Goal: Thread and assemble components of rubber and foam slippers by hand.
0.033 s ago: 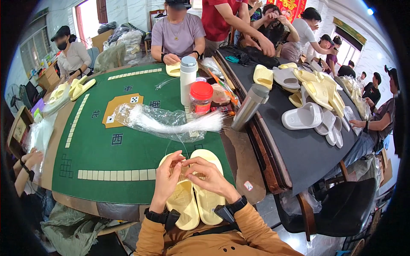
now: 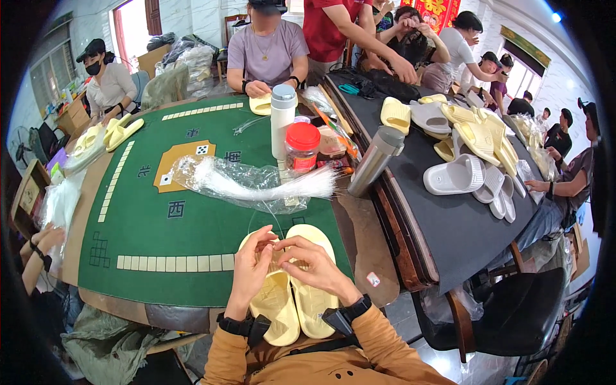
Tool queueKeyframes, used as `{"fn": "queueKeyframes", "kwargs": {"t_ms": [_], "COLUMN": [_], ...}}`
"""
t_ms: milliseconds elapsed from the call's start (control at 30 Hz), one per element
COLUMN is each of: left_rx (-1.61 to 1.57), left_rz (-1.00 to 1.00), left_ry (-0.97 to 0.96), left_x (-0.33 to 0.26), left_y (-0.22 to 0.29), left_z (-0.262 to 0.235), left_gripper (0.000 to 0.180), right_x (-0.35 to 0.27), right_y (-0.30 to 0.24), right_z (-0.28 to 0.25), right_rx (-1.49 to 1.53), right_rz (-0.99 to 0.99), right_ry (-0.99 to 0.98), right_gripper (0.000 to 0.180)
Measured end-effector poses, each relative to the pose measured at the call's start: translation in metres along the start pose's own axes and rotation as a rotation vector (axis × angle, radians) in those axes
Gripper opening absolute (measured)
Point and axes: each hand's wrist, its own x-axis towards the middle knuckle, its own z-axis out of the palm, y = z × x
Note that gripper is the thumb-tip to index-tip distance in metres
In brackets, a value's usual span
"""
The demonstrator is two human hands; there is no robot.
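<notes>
A pair of pale yellow slippers (image 2: pixel 300 301) lies side by side at the near edge of the green game table (image 2: pixel 147 237), soles down, toes pointing away from me. My left hand (image 2: pixel 251 269) and my right hand (image 2: pixel 316 264) hover just above the slippers' straps, fingertips pinched together on a thin clear plastic tie that loops up toward the bag. Beyond them lies a clear plastic bag of white ties (image 2: pixel 256 183).
A white bottle (image 2: pixel 282 122), a red-lidded jar (image 2: pixel 301 149) and a steel flask (image 2: pixel 375 160) stand past the bag. A dark table (image 2: pixel 449 224) at right holds several white and yellow slippers. Other people sit around both tables; rows of tiles line the green felt.
</notes>
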Motion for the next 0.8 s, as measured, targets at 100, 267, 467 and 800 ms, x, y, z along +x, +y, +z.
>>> {"fn": "queueKeyframes", "kwargs": {"t_ms": [100, 267, 467, 800], "left_rx": [-0.006, 0.037, 0.059, 0.074], "left_rz": [-0.003, 0.018, 0.006, -0.001], "left_ry": [0.029, 0.023, 0.015, 0.015], "left_x": [0.0, 0.0, 0.001, 0.0], "left_y": [-0.004, -0.002, 0.004, 0.006], "left_z": [-0.001, 0.0, 0.0, 0.0], "left_gripper": [0.047, 0.051, 0.046, 0.035], "right_x": [0.0, -0.002, -0.002, -0.003], "right_y": [0.0, 0.002, 0.0, 0.007], "right_z": [-0.001, -0.001, -0.004, -0.01], "right_rx": [0.017, 0.067, 0.094, 0.314], "right_rz": [-0.008, -0.017, -0.04, 0.011], "right_ry": [-0.008, -0.015, -0.044, -0.097], "right_gripper": [0.009, 0.009, 0.007, 0.008]}}
